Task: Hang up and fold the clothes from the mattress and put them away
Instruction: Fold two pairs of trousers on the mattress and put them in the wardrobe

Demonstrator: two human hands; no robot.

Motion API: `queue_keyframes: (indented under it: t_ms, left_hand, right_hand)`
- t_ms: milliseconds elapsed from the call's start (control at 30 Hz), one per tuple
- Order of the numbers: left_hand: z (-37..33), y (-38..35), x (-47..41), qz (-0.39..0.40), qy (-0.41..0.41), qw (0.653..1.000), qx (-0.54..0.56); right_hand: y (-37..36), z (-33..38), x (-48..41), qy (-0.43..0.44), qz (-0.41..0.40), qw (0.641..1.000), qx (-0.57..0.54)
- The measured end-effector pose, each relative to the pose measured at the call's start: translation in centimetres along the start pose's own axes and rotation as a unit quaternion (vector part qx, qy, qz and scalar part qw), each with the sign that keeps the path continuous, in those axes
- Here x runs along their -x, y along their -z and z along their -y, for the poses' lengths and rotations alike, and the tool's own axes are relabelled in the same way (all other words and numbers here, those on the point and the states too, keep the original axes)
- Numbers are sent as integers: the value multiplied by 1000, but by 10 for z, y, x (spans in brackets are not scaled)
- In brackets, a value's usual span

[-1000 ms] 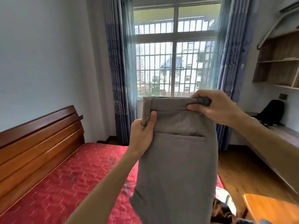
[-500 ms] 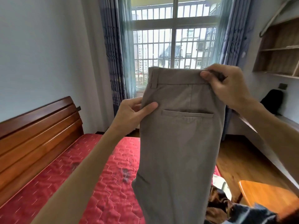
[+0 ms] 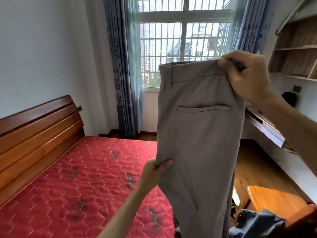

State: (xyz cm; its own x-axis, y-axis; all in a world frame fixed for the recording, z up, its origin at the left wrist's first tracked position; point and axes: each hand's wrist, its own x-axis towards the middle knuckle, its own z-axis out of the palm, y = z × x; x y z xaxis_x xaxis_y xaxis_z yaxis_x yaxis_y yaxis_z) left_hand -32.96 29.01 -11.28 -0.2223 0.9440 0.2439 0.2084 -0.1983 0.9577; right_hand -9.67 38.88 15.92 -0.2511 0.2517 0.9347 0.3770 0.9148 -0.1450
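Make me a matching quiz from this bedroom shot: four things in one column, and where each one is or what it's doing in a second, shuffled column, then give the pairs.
Column one:
1. left hand
2. right hand
3. red mattress
4. back pocket

Column two:
A. lies on the bed frame, below the trousers
B. pinches the trousers' side edge, partway down
C. grips the waistband at the top corner
D. sits on the grey trousers, below the waistband

Pairs: 1-B, 2-C, 3-A, 4-D
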Motion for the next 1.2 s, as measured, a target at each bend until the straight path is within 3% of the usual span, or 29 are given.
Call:
queue_keyframes:
  t_ms: [233,400,567,700,900,1033,1200]
  left_hand:
    - [31,17,14,98,29,995,-15]
    - [5,43,16,142,76,987,-24]
    - [-64,53,-37,-8,41,997,61]
    - [-95,70,-99,-96,1,994,53]
    - [-86,109,-187,-156,-8,988,0]
    - [-79,143,-246,-218,1,976,-22]
    - [-127,184,-293,-295,-45,948,-108]
  right_hand:
    - [-2,-13,12,-5,24,999,23]
    - [-24,-22,14,-33,92,995,-3]
    - [-72,-28,9,-63,167,982,-54]
    - [-123,-46,-4,-82,211,969,-102]
    - [-206,-96,-27,-117,294,939,-138]
    - [-247,-128,-62,-143,399,892,-155]
    - [-300,-137,-112,-150,246,954,-80]
